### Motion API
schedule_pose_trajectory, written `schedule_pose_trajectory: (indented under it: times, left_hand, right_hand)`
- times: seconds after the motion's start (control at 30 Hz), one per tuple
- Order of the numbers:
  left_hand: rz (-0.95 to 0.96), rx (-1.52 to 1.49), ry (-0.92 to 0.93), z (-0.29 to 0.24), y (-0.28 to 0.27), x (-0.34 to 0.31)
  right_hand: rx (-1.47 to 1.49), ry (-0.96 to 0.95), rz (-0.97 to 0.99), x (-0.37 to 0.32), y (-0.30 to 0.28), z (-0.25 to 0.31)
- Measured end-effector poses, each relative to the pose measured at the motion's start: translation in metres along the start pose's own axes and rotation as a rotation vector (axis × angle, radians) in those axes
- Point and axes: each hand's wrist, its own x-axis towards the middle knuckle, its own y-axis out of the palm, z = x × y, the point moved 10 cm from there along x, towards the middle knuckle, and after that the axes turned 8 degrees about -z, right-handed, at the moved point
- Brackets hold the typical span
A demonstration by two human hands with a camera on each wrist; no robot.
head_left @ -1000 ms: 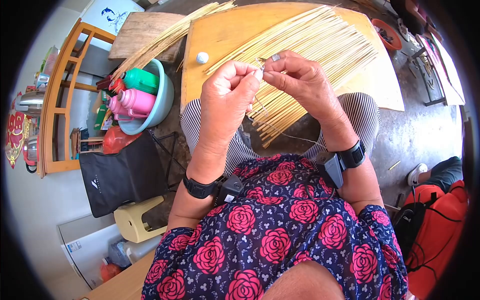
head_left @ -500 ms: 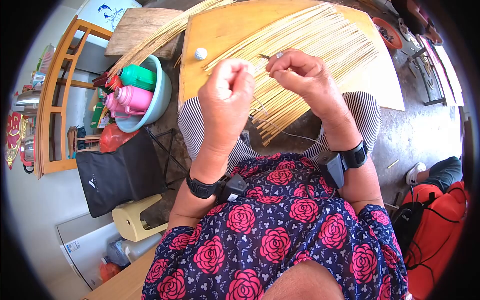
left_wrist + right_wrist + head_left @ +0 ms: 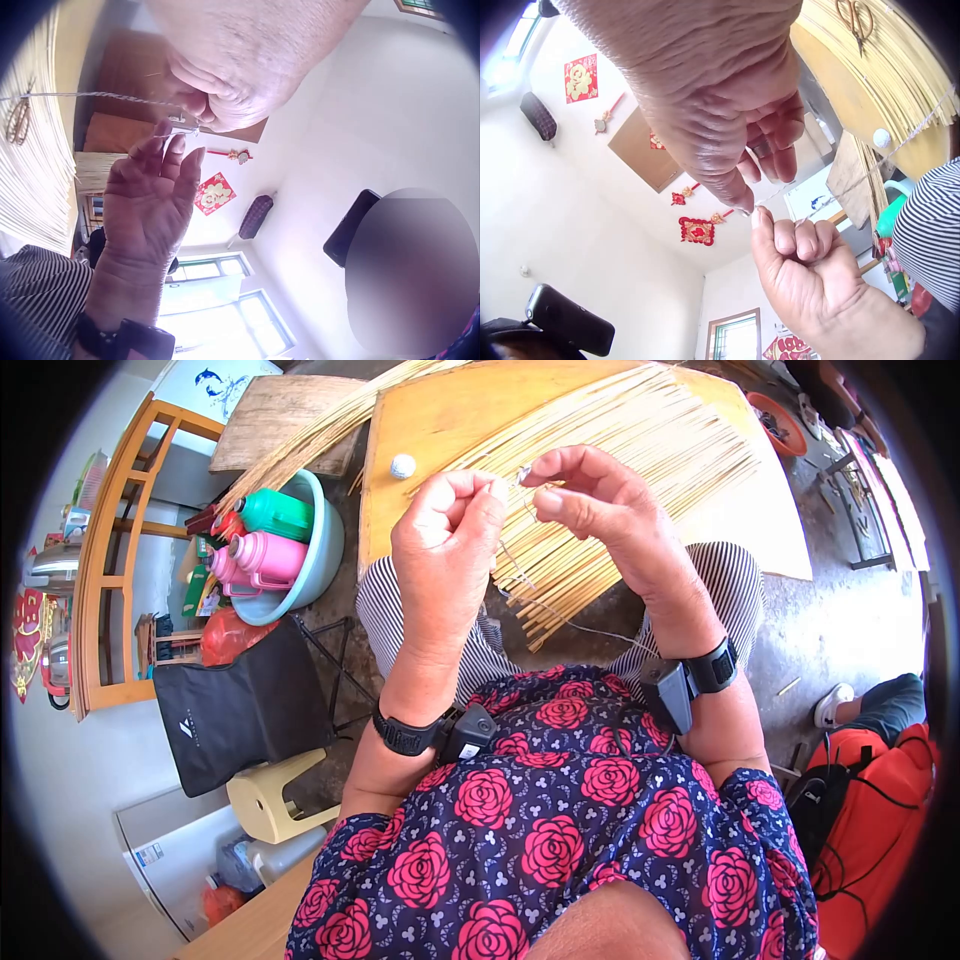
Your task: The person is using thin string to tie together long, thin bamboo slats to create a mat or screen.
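My left hand (image 3: 440, 550) pinches a thin pale string (image 3: 515, 565) between thumb and forefinger, its other fingers curled in. The string trails from that hand past the knees toward the right wrist. Beside it, my right hand (image 3: 615, 520) has thumb and forefinger apart, fingers loosely bent. A fine end of the string (image 3: 187, 132) runs from the left fingertips to the right fingers in the left wrist view. Under both hands lies a layer of thin straw-coloured sticks (image 3: 640, 450). Scissors (image 3: 855, 22) rest on the sticks in the right wrist view.
A yellow wooden board (image 3: 420, 430) bears the sticks and a small white ball (image 3: 402, 466). On the left stand a blue basin (image 3: 325, 550) with green and pink flasks, a black folding chair (image 3: 240, 705) and a cream stool (image 3: 262, 800). An orange basin (image 3: 775, 425) is at upper right.
The hands were together at the string, then drew apart. The right thumb and forefinger have since spread, and that hand has come back slightly nearer the left one, which keeps its pinch.
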Motion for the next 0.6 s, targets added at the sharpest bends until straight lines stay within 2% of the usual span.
schedule_pose_trajectory:
  times: [0.1,0.3,0.6]
  left_hand:
    - [0.025,0.019,-0.007,0.003,0.005,-0.001]
    - [0.06,0.061,-0.034,0.009,0.008,-0.002]
    - [0.096,-0.019,-0.146,0.017,0.01,-0.004]
  right_hand:
    - [-0.025,0.033,0.088,0.001,0.008,-0.015]
    - [-0.099,0.09,0.055,0.002,-0.004,-0.017]
    - [-0.086,0.01,0.049,0.005,-0.004,-0.016]
